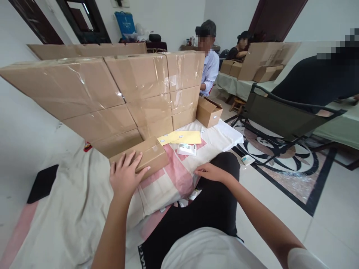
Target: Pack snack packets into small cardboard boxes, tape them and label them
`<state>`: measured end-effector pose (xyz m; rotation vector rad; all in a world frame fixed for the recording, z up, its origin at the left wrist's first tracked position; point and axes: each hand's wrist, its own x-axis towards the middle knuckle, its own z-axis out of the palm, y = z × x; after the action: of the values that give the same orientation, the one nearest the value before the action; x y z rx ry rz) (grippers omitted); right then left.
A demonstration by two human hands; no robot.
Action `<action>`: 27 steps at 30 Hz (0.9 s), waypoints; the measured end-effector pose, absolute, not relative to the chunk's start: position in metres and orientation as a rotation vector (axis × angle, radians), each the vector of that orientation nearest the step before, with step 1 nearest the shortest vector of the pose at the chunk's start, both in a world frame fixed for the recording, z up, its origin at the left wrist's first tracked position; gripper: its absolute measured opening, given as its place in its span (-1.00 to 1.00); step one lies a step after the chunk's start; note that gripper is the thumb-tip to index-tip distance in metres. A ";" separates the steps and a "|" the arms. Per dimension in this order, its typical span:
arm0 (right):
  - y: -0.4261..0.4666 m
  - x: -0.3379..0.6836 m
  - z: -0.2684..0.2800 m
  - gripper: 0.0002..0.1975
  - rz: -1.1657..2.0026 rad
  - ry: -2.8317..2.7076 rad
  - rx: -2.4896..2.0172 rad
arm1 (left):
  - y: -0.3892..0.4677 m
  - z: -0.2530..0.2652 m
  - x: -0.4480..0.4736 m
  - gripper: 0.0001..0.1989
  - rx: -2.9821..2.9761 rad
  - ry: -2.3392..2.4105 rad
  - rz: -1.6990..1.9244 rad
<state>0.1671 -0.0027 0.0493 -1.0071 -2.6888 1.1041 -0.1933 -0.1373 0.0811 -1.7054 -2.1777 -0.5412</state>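
My left hand lies flat, fingers spread, on the near end of a small taped cardboard box that rests on a cloth-covered table. My right hand hovers at the table's near edge over my black-trousered knee, fingers loosely curled, touching the pink and white cloth; it holds nothing that I can see. Just beyond the small box stands a wall of stacked sealed cardboard boxes.
Yellow envelopes and a small white packet lie right of the box. An open small carton stands behind them. A black phone lies at left. A folding chair and seated people are at right.
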 end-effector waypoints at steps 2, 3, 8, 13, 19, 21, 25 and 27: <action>0.007 0.162 0.059 -0.63 1.031 -2.562 -1.018 | -0.135 0.079 -0.195 -0.50 -1.708 -2.138 -0.591; 0.014 0.159 0.063 -0.66 0.980 -2.499 -1.036 | -0.133 0.078 -0.196 -0.51 -1.710 -2.113 -0.612; 0.032 0.143 0.073 -0.72 0.791 -2.316 -1.067 | -0.139 0.068 -0.195 -0.61 -1.736 -1.908 -0.780; 0.011 0.117 0.044 -0.65 0.830 -2.426 -0.945 | -0.177 0.046 -0.253 -0.81 -1.338 -2.111 -0.915; -0.007 0.089 -0.019 -0.85 0.183 -2.405 -0.792 | -0.223 0.049 -0.437 -0.61 -0.844 -2.609 -0.577; -0.007 0.086 -0.030 -0.88 -0.026 -2.348 -0.755 | -0.222 0.050 -0.493 -0.59 -0.833 -2.802 -0.440; 0.001 0.088 -0.038 -0.87 -0.160 -2.369 -0.658 | -0.201 0.044 -0.566 -0.48 -0.838 -3.113 -0.177; 0.005 0.090 -0.038 -0.86 -0.199 -2.391 -0.644 | -0.190 0.039 -0.586 -0.39 -0.830 -3.194 -0.071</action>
<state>0.0898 0.0054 -0.0377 -0.6445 -2.3915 -0.1995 -0.5865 -0.1898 0.0391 -0.8299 -3.1941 -0.0714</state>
